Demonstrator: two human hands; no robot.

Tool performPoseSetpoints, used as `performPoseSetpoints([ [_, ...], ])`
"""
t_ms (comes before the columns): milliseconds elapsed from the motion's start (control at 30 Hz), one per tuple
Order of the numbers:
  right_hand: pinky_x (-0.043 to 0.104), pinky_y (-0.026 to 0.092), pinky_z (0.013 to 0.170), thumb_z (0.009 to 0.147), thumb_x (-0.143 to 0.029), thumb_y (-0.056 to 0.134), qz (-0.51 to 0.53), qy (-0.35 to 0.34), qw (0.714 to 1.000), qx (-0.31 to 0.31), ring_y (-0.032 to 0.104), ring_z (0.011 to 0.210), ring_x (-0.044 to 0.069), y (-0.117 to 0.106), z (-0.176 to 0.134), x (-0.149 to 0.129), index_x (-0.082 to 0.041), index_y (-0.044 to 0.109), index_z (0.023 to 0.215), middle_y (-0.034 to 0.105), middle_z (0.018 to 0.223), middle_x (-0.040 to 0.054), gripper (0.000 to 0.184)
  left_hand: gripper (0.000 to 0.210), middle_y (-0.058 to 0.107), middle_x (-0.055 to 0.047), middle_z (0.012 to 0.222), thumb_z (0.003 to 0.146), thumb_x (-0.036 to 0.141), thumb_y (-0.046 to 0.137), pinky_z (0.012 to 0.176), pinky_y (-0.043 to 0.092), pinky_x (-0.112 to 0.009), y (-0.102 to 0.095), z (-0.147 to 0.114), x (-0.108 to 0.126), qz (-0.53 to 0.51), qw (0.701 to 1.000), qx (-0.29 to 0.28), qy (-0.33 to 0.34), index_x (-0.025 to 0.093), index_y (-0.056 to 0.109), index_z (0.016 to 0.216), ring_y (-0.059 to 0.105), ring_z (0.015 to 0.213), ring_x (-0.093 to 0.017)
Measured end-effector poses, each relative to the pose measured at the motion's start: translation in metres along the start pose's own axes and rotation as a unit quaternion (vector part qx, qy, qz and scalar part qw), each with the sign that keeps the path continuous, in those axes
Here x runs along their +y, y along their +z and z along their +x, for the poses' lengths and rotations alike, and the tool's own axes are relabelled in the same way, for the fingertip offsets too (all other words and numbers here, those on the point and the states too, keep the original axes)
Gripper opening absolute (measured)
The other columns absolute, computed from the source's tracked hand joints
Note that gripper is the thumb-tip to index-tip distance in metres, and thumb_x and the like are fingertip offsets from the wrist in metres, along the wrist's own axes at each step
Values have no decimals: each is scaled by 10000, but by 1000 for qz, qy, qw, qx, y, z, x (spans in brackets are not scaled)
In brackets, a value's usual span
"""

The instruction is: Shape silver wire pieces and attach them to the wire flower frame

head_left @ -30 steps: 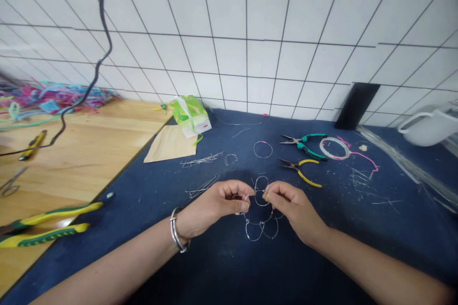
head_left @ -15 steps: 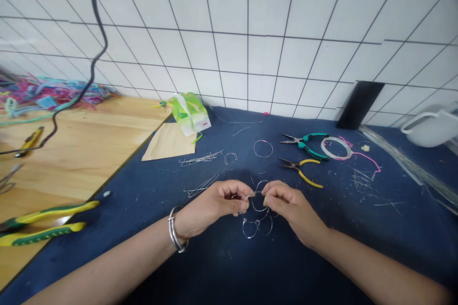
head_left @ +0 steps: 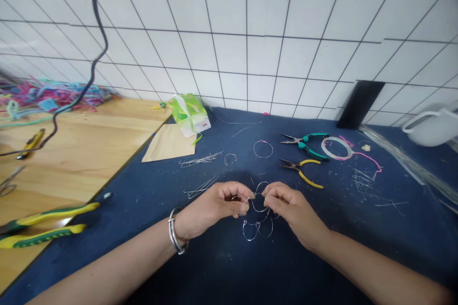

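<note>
Between my two hands is a looped wire piece [head_left: 251, 239], several thin silvery rings joined together with small pinkish beads at the joints. My left hand [head_left: 229, 201], with silver bangles [head_left: 174, 231] at the wrist, pinches its left side between thumb and fingers. On the other side my right hand [head_left: 286, 204] grips it the same way, fingertips a short gap from the left ones. Loops hang below and between the hands; parts are hidden behind the fingers. Beyond them a separate wire ring [head_left: 263, 149] lies on the dark blue mat [head_left: 222, 267].
Right of centre lie teal-handled pliers [head_left: 307, 145], yellow-handled pliers [head_left: 304, 171] and a white spool ring [head_left: 336, 148]. Wire pieces [head_left: 201, 159] lie left, near a brown paper [head_left: 168, 143] and a green packet [head_left: 189, 112]. Large cutters [head_left: 53, 214] rest at lower left; a white mug [head_left: 429, 128] stands right.
Both hands keep their pinch on the wire piece with hardly any movement. Its lower loops have shifted slightly downward, and the view has moved a little.
</note>
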State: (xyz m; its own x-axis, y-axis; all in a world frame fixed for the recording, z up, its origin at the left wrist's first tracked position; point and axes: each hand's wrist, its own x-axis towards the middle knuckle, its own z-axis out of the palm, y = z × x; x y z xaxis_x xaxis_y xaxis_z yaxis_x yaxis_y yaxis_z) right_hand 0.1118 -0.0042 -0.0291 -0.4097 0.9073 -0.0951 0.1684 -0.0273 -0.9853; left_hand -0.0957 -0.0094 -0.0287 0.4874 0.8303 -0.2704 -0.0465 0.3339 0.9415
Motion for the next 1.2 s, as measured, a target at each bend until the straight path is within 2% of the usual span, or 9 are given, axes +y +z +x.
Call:
performPoseSetpoints([
  [100,248,376,644,825,-274,512,7,10,1000,-4,468,715,118,0,1,0,-179,549,666,529,877,13,189,183,566,6,740,743,181,649,649,381,-249,-1,0,-1,2,1000,1,-1,167,627,925,479,661,-91],
  [300,294,388,789,800,-277,558,18,24,999,-24,500,915,166,0,0,-4,-178,596,656,518,974,34,179,194,565,6,736,726,193,672,637,372,-239,-2,1,-4,2,1000,9,-1,163,631,914,468,652,-88],
  [500,317,379,840,792,-275,570,11,40,998,-43,498,954,173,0,0,-7,-181,616,658,513,1003,36,170,190,565,7,734,726,193,676,641,374,-230,-2,0,-5,1,1000,8,4,154,635,908,472,659,-84],
  [867,311,376,821,780,-229,562,28,71,997,-26,500,977,182,1,0,-6,-178,621,628,512,1021,35,171,170,568,5,739,750,188,655,646,391,-232,0,0,-2,10,1000,7,7,148,630,912,481,663,-83],
  [1200,303,363,835,802,-237,546,15,42,999,-28,502,954,162,1,0,-6,-181,578,647,514,985,23,168,168,557,10,745,753,196,654,628,386,-220,1,1,-1,12,1000,8,3,146,626,910,471,650,-74],
])
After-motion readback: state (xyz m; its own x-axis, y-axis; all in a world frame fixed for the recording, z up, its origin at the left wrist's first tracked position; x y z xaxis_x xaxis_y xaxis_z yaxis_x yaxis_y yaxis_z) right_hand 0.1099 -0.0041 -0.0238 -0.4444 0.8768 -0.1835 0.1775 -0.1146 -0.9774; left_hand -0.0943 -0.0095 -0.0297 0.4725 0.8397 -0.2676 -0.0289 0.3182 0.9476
